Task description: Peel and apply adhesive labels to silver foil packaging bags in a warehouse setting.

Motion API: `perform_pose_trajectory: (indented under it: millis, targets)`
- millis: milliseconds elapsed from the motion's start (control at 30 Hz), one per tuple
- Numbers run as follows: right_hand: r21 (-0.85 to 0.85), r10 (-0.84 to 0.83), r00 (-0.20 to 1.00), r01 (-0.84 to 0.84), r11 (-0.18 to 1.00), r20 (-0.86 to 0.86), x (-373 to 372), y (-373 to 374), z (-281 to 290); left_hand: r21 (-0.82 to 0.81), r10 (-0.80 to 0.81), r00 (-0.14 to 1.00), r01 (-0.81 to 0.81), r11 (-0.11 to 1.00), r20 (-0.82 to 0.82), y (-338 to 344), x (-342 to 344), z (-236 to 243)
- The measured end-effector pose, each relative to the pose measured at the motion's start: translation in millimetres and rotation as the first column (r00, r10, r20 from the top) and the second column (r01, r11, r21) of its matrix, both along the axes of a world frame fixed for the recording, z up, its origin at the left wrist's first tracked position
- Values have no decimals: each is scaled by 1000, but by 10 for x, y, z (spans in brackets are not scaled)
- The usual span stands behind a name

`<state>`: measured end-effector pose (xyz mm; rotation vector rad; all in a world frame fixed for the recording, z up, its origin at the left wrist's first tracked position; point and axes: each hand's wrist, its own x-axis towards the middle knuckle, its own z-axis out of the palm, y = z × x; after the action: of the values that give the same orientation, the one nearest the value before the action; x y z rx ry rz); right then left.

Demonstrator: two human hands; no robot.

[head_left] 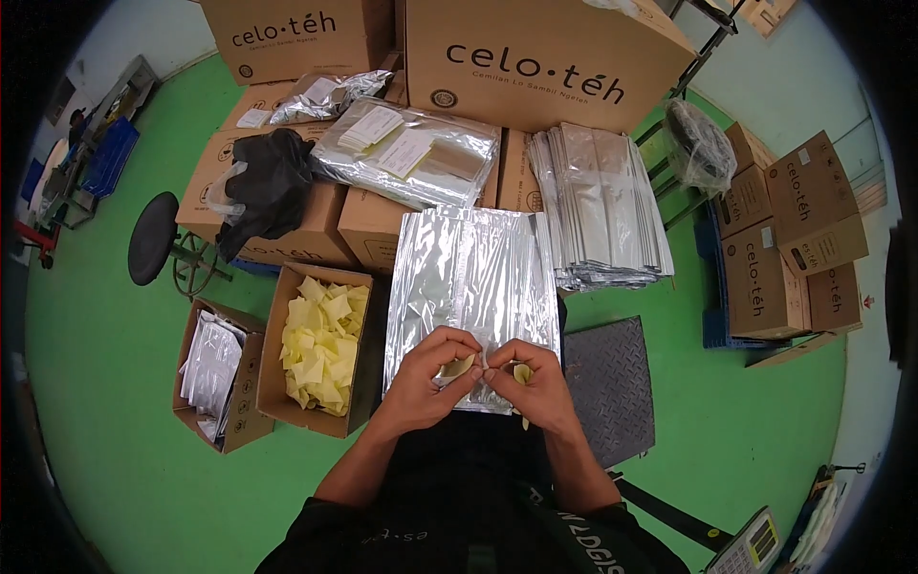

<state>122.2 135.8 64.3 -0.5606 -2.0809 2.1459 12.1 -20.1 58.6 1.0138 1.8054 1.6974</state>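
Note:
My left hand (427, 381) and my right hand (532, 390) meet fingertip to fingertip, both closed in a pinch. Between them they grip a label sticker (456, 369) with pale yellow backing; its curled yellow part also shows by the right fingers. Most of the sticker is hidden by my fingers. Under the hands lies a stack of flat silver foil bags (469, 263), its near edge close to my body. A carton (271, 378) to the left holds a heap of yellow paper pieces (320, 349).
Behind stand large cartons (555, 48), a silver package (449, 143) with label stacks, and a black plastic bag (268, 187). More foil bags (602, 206) lie right. A scale platform (609, 383), a stool (153, 237) and a carton of silver packets (212, 364) flank me.

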Motion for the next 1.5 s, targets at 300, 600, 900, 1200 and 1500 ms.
perform_pose_trajectory:
  millis: [300,600,900,1200,1500]
  targets:
    - [47,27,999,-28,998,27,21,55,-16,46,-127,978,121,992,163,-19,-33,-42]
    - [-52,17,996,-22,998,-86,5,65,-100,278,-195,883,77,957,426,-42,7,-270]
    - [-756,-584,809,346,556,-59,-27,393,-148,214,81,445,-573,791,892,-120,-154,-366]
    - [-402,-575,803,583,706,154,-126,247,-42,197,602,797,-583,788,-51,-50,-13,-219]
    - [-8,-109,994,109,994,15,-131,-6,126,140,244,625,-211,967,-742,10,117,-110]
